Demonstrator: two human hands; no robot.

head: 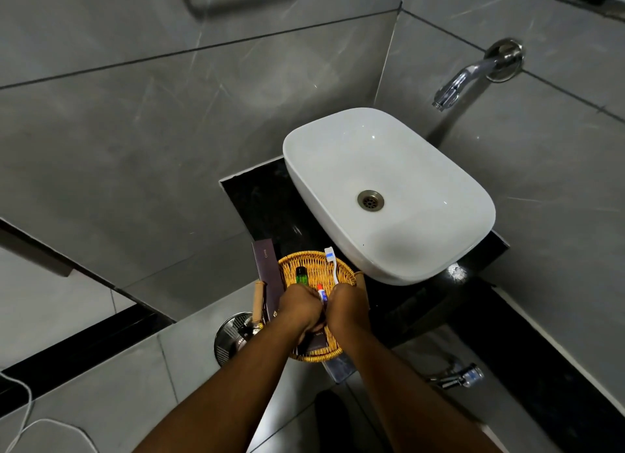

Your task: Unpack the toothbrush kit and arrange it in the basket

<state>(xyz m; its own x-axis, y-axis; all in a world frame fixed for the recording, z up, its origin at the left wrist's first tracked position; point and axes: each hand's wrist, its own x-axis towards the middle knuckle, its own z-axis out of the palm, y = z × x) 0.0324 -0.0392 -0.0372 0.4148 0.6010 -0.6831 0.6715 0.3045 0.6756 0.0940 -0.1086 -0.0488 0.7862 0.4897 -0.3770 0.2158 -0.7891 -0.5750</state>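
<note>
Black counter: basin beside basket.

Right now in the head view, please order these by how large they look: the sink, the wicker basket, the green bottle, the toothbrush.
1. Sink
2. Wicker basket, partly hidden by hands
3. Toothbrush, lower end hidden
4. Green bottle, partly hidden

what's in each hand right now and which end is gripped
The right hand holds the toothbrush by its handle end. The small toothpaste tube sits between both hands; the left hand seems to pinch it.
</note>
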